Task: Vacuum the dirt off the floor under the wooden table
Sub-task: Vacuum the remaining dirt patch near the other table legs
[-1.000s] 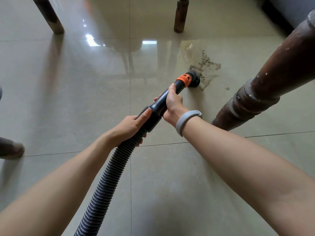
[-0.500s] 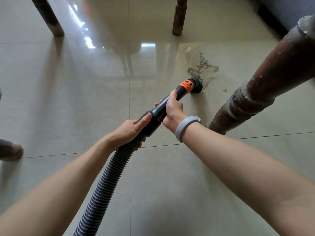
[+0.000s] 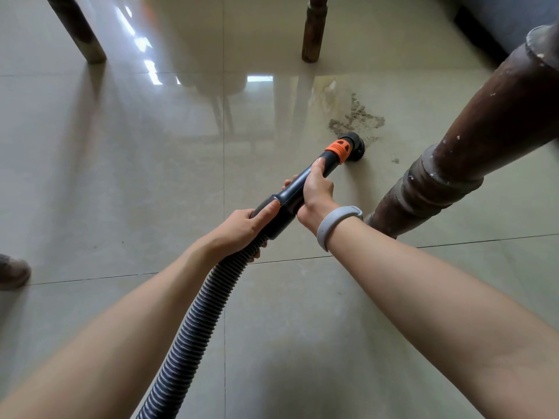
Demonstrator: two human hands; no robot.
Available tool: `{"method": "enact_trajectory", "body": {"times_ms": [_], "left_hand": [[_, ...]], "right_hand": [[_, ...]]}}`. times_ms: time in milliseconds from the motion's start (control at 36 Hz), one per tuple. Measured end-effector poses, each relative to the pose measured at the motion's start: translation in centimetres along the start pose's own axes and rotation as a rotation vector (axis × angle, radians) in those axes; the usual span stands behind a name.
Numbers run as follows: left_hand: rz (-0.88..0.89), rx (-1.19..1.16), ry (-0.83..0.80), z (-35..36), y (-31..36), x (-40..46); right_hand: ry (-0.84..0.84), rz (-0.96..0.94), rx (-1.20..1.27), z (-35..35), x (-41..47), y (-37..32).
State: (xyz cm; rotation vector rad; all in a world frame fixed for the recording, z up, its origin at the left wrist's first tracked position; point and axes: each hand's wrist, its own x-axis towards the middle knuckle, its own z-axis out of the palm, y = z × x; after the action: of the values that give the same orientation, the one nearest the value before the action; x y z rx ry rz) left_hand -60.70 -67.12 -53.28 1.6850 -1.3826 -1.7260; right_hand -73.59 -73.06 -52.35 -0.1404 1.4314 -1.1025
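A: Grips?
B: Right hand [image 3: 316, 189] wraps the wand [image 3: 298, 189], left hand [image 3: 242, 228] clamps the hose [image 3: 193, 322] cuff.
A: Dirt?
B: Dirt [image 3: 358, 117] on floor [image 3: 121, 176], just beyond the nozzle [image 3: 354, 145], ahead of both grips.

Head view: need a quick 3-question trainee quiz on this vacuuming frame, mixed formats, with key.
1. True or false: the round black brush nozzle sits at the near edge of the grey-brown dirt patch.
2. Which hand grips the dark wand just behind the orange collar? A left hand B right hand
3. Fill in: the ribbed grey ____ runs back from the left hand toward the camera.

Key: 1 true; 2 B; 3 hose
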Motion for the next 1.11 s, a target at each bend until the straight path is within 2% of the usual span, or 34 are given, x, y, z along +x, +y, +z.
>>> {"method": "enact_trajectory", "body": {"times_ms": [639, 1111], "left_hand": [[-0.012, -0.058, 0.079, 0.7, -1.6, 0.9], [-0.065, -0.134, 0.137, 0.7, -2.1, 2.4]], "right_hand": [[-0.116, -0.027, -0.081, 0.1, 2.2, 0.9], [-0.115, -0.03, -0.205, 2.4, 4.9, 0.4]]}}
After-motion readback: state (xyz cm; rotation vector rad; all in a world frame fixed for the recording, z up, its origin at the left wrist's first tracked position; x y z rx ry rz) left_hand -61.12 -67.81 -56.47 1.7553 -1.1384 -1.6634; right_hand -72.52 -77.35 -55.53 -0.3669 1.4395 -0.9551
